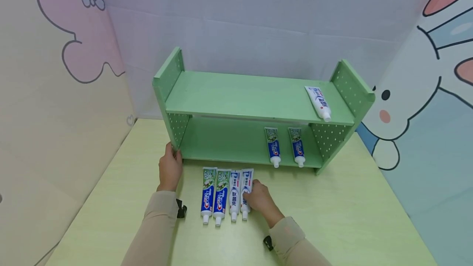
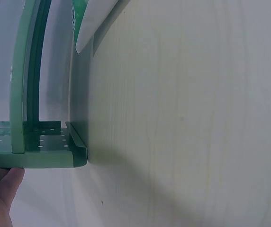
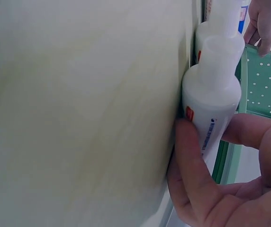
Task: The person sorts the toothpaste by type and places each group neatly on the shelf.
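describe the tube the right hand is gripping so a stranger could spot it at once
Find the green shelf on the table. In front of it lies a row of four tubes. Yours is the white tube at the right end, the only one gripped by the right hand.

A long, beige fabric left sleeve [image 1: 152, 235] and a matching right sleeve [image 1: 304, 253] each ended in a broad, plain cuff [image 1: 162, 203]. Beside each cuff, on its inner side, sat a small, black, angular fitting [image 1: 180, 208].
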Tool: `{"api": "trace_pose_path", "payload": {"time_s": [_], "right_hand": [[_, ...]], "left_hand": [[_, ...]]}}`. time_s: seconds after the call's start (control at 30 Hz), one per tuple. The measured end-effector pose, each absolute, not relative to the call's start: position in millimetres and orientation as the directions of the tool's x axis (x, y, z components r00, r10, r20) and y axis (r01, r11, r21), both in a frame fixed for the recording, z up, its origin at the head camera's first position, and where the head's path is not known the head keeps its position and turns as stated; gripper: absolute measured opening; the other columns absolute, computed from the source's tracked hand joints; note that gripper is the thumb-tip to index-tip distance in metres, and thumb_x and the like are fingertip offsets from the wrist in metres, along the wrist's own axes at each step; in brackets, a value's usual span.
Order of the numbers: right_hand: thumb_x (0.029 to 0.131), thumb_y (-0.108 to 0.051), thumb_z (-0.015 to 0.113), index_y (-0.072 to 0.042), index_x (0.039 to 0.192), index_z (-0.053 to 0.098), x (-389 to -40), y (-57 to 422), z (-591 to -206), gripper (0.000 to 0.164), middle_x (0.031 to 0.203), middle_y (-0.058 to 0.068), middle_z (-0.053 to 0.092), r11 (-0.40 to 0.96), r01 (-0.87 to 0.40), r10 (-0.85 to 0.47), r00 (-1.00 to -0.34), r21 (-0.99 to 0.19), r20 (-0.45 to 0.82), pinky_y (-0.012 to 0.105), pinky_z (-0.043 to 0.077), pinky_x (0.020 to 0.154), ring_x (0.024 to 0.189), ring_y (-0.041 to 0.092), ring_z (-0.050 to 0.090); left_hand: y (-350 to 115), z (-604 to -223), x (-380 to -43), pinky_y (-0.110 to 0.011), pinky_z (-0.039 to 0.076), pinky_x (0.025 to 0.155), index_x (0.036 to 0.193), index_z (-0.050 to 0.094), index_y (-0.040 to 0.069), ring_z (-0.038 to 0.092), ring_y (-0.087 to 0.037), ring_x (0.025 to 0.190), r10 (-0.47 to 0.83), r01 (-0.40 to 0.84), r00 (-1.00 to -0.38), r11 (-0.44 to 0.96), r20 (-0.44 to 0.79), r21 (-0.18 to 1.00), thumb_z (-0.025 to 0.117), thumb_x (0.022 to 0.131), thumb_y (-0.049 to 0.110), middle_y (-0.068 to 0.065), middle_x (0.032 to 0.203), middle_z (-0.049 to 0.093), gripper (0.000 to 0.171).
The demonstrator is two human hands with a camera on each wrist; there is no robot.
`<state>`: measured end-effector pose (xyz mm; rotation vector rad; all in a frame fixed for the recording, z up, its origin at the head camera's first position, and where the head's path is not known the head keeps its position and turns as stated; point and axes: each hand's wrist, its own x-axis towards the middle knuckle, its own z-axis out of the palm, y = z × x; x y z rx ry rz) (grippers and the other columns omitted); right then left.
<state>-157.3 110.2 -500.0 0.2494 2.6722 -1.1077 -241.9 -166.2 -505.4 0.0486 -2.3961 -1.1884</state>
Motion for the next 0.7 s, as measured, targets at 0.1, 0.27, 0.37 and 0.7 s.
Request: {"api": "trace_pose_path", "payload": {"time_s": [0.1,0.27,0.37,0.7], "right_hand": [[0.090,-0.010,0.068,0.014,0.127,0.047,-157.3,109.4,-499.2,0.050,0.091,0.016,0.061,0.704,0.245,0.069,-0.958,-0.667,-0.279,0.038,0.051,0.066,0.075,0.024,0.058],[0.090,-0.011,0.068,0.014,0.128,0.046,-157.6,109.0,-499.5,0.051,0.092,0.016,0.061,0.713,0.247,0.074,-0.957,-0.656,-0.279,0.037,0.051,0.066,0.076,0.023,0.058],[0.090,-0.011,0.069,0.013,0.128,0.047,-157.8,109.0,-499.3,0.050,0.092,0.016,0.061,0.714,0.244,0.074,-0.958,-0.657,-0.277,0.038,0.051,0.066,0.077,0.024,0.059],[0.089,-0.010,0.069,0.012,0.129,0.046,-157.2,107.7,-499.8,0.051,0.091,0.015,0.061,0.700,0.253,0.081,-0.957,-0.667,-0.277,0.036,0.051,0.064,0.075,0.022,0.059]], "left_hand": [[-166.0,-505.7,-242.2,-0.055,0.050,0.069,0.136,0.045,0.002,0.065,-0.044,0.091,-0.231,0.163,-0.895,0.627,0.382,0.762,0.052,0.101,0.007,-0.031,0.113,0.062,0.036],[-165.7,-506.0,-241.9,-0.055,0.050,0.070,0.136,0.045,0.002,0.065,-0.044,0.092,-0.231,0.157,-0.898,0.625,0.374,0.765,0.052,0.101,0.007,-0.030,0.114,0.062,0.036],[-165.8,-505.6,-241.7,-0.055,0.050,0.071,0.136,0.045,0.002,0.065,-0.044,0.094,-0.231,0.159,-0.898,0.624,0.375,0.765,0.052,0.101,0.007,-0.030,0.115,0.062,0.036],[-165.8,-505.8,-241.8,-0.054,0.050,0.071,0.135,0.045,0.001,0.065,-0.043,0.093,-0.230,0.163,-0.896,0.624,0.379,0.764,0.052,0.102,0.008,-0.029,0.115,0.062,0.035]]}}
